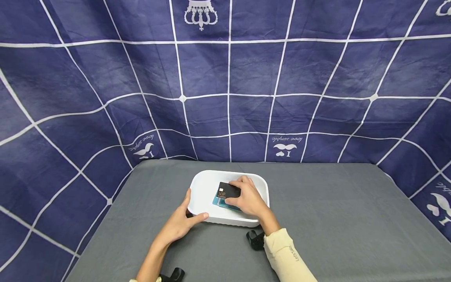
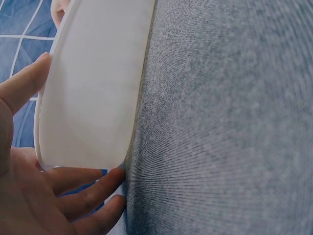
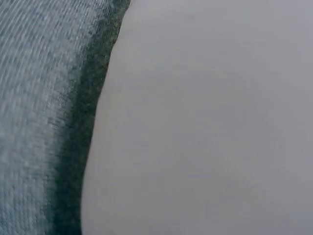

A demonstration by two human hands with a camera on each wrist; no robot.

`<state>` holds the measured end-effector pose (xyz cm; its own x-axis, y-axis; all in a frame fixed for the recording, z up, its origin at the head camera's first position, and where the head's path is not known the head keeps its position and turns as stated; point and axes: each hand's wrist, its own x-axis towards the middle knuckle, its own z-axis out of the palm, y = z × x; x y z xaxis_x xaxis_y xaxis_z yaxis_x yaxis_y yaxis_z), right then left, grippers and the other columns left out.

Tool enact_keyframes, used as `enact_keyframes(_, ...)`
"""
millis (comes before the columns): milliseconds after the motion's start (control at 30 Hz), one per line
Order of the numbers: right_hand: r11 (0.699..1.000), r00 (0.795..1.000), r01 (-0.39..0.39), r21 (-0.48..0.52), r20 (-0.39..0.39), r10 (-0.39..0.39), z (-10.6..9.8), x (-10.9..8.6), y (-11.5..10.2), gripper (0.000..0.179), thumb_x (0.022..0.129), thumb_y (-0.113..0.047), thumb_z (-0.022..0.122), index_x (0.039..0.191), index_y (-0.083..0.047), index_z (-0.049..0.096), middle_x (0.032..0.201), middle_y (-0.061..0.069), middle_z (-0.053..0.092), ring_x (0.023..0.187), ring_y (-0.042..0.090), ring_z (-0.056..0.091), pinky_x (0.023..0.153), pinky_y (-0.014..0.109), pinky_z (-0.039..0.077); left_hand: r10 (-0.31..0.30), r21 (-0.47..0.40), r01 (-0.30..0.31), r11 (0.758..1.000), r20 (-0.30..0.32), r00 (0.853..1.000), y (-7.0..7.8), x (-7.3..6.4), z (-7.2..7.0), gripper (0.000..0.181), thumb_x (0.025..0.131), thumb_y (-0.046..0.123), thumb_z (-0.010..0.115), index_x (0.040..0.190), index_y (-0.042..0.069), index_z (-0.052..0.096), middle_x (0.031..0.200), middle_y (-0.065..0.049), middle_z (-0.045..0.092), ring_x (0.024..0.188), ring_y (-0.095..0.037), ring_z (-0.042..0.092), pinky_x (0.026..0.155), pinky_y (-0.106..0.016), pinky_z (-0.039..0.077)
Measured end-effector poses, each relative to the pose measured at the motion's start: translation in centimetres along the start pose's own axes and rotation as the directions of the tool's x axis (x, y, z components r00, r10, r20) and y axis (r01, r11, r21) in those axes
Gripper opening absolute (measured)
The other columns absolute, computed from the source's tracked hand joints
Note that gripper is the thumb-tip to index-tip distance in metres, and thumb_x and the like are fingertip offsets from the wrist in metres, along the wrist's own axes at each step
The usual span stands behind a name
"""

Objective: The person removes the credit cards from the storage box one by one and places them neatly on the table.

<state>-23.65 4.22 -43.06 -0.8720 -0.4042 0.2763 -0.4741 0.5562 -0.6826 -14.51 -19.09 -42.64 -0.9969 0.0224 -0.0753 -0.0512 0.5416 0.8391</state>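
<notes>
A white plastic tray [image 1: 202,188] with rounded corners sits on the grey cloth. My left hand [image 1: 177,221] spans its near left corner, thumb at the front rim and fingers along the left end. In the left wrist view, the fairly straight fingers of that hand [image 2: 73,196] touch the tray's end wall [image 2: 93,98]. Reaching inside from the right, my right hand [image 1: 248,197] pinches a black card [image 1: 225,190] marked VIP between thumb and fingers. A blue card [image 1: 220,202] lies partly hidden under it. Only the tray's outer wall [image 3: 195,122] fills the right wrist view.
Grey cloth [image 1: 334,211] covers the table, and a dark blue curtain [image 1: 253,78] with white grid lines hangs behind and at both sides. Black wrist devices [image 1: 255,239] sit close to each wrist, near the tray's front.
</notes>
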Motion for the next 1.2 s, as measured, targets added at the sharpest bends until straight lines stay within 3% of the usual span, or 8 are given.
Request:
enact_keyframes(367, 0.997, 0.995, 0.07, 0.029, -0.071, -0.067, 0.1, -0.1, 0.0, 0.053, 0.071, -0.02, 0.086, 0.119, -0.002, 0.07, 0.103, 0.0, 0.051, 0.102, 0.021, 0.046, 0.085, 0.036, 0.04, 0.001, -0.011, -0.001, 1.0, -0.014, 1.0, 0.1, -0.1, 0.0, 0.107, 0.086, 0.037, 0.077, 0.157, 0.0, 0.006, 0.158, -0.024, 0.018, 0.142, -0.04, 0.023, 0.11, -0.057, 0.023)
enact_keyframes(700, 0.991, 0.983, 0.125, 0.052, -0.143, -0.116, 0.0, -0.5, 0.1, 0.055, 0.07, -0.018, 0.087, 0.12, -0.002, 0.069, 0.104, -0.001, 0.053, 0.104, 0.02, 0.046, 0.086, 0.037, 0.04, 0.036, -0.029, -0.037, 0.999, -0.024, 0.999, -0.2, -0.1, 0.3, 0.11, 0.085, 0.038, 0.079, 0.157, -0.001, 0.006, 0.156, -0.026, 0.023, 0.138, -0.036, 0.032, 0.108, -0.055, 0.026)
enact_keyframes(1067, 0.99, 0.98, 0.137, 0.042, -0.153, -0.129, -0.2, -1.1, 0.1, 0.054, 0.068, -0.017, 0.088, 0.117, -0.002, 0.07, 0.103, -0.003, 0.052, 0.103, 0.02, 0.048, 0.088, 0.039, 0.041, 0.055, -0.05, -0.056, 0.997, -0.018, 0.998, -0.2, 0.2, 0.8, 0.11, 0.084, 0.037, 0.079, 0.157, -0.001, 0.006, 0.156, -0.025, 0.025, 0.138, -0.035, 0.033, 0.109, -0.053, 0.025)
enact_keyframes(1200, 0.985, 0.973, 0.168, 0.03, -0.168, -0.161, -0.1, -0.9, -0.1, 0.054, 0.069, -0.018, 0.089, 0.117, -0.002, 0.07, 0.103, -0.001, 0.053, 0.104, 0.021, 0.048, 0.087, 0.038, 0.041, 0.044, -0.042, -0.046, 0.998, -0.041, 0.998, -0.4, 0.2, 0.6, 0.11, 0.083, 0.038, 0.08, 0.157, 0.0, 0.007, 0.152, -0.025, 0.033, 0.13, -0.032, 0.042, 0.107, -0.052, 0.028)
